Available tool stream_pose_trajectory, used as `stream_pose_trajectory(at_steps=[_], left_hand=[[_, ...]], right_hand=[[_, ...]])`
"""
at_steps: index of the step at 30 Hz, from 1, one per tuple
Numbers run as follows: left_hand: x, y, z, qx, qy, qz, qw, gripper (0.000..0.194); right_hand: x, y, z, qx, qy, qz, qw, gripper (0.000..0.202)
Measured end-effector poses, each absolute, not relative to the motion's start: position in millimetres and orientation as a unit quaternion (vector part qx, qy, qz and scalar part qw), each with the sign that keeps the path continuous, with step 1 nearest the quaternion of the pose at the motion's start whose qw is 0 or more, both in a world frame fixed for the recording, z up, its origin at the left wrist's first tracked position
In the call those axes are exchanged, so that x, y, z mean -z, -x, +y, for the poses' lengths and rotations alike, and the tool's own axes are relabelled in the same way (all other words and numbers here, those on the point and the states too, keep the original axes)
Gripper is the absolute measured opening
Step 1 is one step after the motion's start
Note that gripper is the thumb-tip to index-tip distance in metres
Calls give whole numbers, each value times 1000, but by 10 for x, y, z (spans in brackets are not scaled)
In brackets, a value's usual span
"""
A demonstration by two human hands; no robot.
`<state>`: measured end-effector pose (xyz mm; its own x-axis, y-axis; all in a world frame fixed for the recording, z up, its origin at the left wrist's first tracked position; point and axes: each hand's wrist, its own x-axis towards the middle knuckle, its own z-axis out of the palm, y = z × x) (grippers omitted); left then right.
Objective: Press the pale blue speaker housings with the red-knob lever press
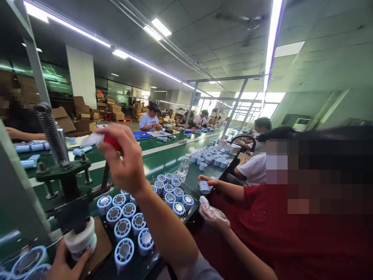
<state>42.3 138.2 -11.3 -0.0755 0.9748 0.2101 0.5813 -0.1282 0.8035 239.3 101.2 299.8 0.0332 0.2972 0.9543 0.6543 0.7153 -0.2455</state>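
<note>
The left hand [64,269] pinches the white part [81,240] under the press [72,210], inside the board's [101,243] right edge; the right hand [126,161], higher, clasps the red knob [112,141].

The one camera, worn on the person's head, is looking forward and down over the green table [159,160], which is stretching away toward the right. The left hand [64,270] and right hand [124,159] are showing close by, with the ceiling [233,46] filling the top of the view.
</note>
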Motion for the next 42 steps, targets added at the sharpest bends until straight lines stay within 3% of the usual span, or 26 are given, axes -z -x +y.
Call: stream_pose_trajectory(at_steps=[2,5,9,13,15,18,21,25,28,33,36,42], left_hand=[[-77,-491,1215,-408,-629,594,291,71],[-244,-596,1023,-456,-621,540,339,64],[-291,-638,955,-490,-613,506,358,76],[-372,-542,856,-461,-651,488,353,86],[-421,-436,803,-426,-698,496,292,79],[-448,-217,808,-273,-775,562,94,69],[-407,-4,881,-156,-786,598,-11,57],[-324,186,872,-121,-803,583,-13,38],[-269,279,788,-107,-826,553,-25,45],[-53,426,801,-155,-836,515,-110,64],[104,496,914,-189,-841,478,-168,61],[147,525,960,-213,-840,443,-231,53]], right_hand=[[-3168,-2341,1375,86,362,-684,627,46],[-2915,-2210,1567,18,336,-683,649,40],[-1913,-2044,1221,-47,331,-614,715,55],[-715,-1805,811,-131,423,-572,691,68],[-288,-1674,750,-194,484,-550,652,82],[1,-1547,792,-287,533,-525,599,97],[11,-1506,859,-312,549,-497,595,102],[-37,-1456,906,-292,556,-468,621,101],[-20,-1391,822,-236,567,-483,624,92],[-15,-1541,328,-94,549,-607,567,60],[-249,-2124,155,-38,570,-626,530,51],[-1077,-4473,571,78,849,-397,340,52]])
